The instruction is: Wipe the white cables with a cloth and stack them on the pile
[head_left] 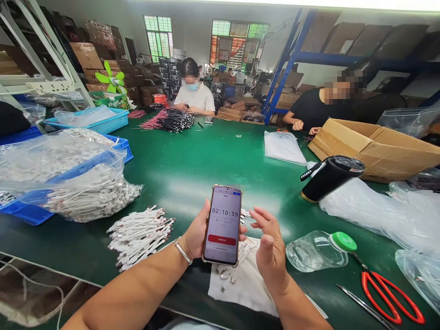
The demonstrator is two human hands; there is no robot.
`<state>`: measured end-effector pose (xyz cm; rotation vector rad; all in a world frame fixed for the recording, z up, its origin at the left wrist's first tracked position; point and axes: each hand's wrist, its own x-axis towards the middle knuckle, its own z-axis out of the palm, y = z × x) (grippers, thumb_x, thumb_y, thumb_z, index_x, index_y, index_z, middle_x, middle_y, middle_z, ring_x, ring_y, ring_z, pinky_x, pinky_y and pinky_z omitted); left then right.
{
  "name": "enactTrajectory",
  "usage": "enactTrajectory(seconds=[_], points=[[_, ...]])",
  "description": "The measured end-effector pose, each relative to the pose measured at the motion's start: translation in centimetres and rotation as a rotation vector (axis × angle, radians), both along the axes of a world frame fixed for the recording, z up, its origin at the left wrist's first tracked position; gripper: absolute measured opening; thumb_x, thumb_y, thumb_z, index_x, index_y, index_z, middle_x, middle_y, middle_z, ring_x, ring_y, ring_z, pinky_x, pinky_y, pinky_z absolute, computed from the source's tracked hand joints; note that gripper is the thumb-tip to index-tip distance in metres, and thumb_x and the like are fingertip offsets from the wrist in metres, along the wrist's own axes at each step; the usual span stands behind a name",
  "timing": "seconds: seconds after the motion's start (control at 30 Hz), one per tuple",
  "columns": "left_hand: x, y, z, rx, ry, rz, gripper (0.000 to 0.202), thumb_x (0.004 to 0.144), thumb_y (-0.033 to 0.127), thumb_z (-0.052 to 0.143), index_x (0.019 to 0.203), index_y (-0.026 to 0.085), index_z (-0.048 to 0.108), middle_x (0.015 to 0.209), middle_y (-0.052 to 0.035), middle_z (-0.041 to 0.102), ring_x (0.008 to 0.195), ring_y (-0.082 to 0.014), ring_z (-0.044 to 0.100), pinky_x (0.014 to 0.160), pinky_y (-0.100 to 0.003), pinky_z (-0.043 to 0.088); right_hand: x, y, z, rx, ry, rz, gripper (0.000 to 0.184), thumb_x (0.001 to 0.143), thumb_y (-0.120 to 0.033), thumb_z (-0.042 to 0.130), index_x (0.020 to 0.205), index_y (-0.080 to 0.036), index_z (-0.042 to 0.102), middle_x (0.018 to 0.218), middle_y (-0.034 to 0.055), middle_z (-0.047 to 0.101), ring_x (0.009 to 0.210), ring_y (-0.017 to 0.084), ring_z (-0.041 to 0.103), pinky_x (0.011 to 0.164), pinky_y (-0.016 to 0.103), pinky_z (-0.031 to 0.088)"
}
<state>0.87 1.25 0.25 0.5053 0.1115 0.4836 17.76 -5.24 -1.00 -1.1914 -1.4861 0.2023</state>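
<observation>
My left hand [196,234] grips a smartphone [222,224] upright over the near table edge; its screen shows a timer reading 02:10:59 above a red button. A silver bracelet [182,251] circles that wrist. My right hand [270,245] hovers just right of the phone with fingers spread, holding nothing. Below both hands lies a white cloth [245,286] with small white pieces on it. A pile of white strips [139,233] lies left of my left arm.
Green table [192,165]. Blue bins with bagged white strips [58,174] at left. Black coffee tumbler [328,176], clear bottle with green cap [319,250], red scissors [390,295], plastic bags [381,211] and cardboard box [374,146] at right. Two people sit at the far side.
</observation>
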Motion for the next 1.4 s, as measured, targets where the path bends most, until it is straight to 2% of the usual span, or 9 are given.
enactTrajectory(seconds=[0.37, 0.63, 0.9, 1.4], points=[[0.06, 0.0, -0.15, 0.02, -0.021, 0.001, 0.082, 0.082, 0.071, 0.016, 0.125, 0.009, 0.049, 0.112, -0.0219, 0.062, 0.1, -0.0309, 0.061, 0.083, -0.04, 0.042, -0.07, 0.0, -0.15, -0.032, 0.03, -0.001, 0.055, 0.091, -0.057, 0.02, 0.118, -0.025, 0.055, 0.124, 0.0093, 0.047, 0.089, 0.02, 0.052, 0.075, 0.041, 0.048], [0.03, -0.07, 0.0, 0.012, -0.017, 0.011, 0.082, 0.083, 0.069, 0.014, 0.127, 0.009, 0.047, 0.111, -0.0214, 0.062, 0.099, -0.03, 0.061, 0.084, -0.04, 0.041, 0.04, 0.01, -0.18, -0.047, 0.037, 0.013, 0.052, 0.091, -0.056, 0.021, 0.121, -0.028, 0.053, 0.126, 0.0072, 0.046, 0.103, 0.023, 0.05, 0.078, 0.041, 0.048], [0.02, -0.08, 0.14, -0.006, -0.003, 0.026, 0.083, 0.084, 0.068, 0.012, 0.125, 0.007, 0.049, 0.11, -0.0224, 0.063, 0.098, -0.0304, 0.062, 0.081, -0.04, 0.043, 0.09, 0.14, -0.14, -0.023, 0.032, 0.021, 0.05, 0.092, -0.054, 0.02, 0.122, -0.029, 0.052, 0.126, 0.0064, 0.046, 0.103, 0.021, 0.05, 0.077, 0.038, 0.047], [0.0, -0.11, 0.19, -0.015, 0.01, 0.031, 0.083, 0.084, 0.068, 0.011, 0.124, 0.007, 0.051, 0.106, -0.0204, 0.065, 0.094, -0.0285, 0.064, 0.081, -0.039, 0.044, 0.28, 0.33, -0.42, -0.016, 0.036, 0.003, 0.053, 0.093, -0.053, 0.02, 0.122, -0.024, 0.053, 0.125, 0.0104, 0.048, 0.105, 0.023, 0.052, 0.075, 0.039, 0.05]])
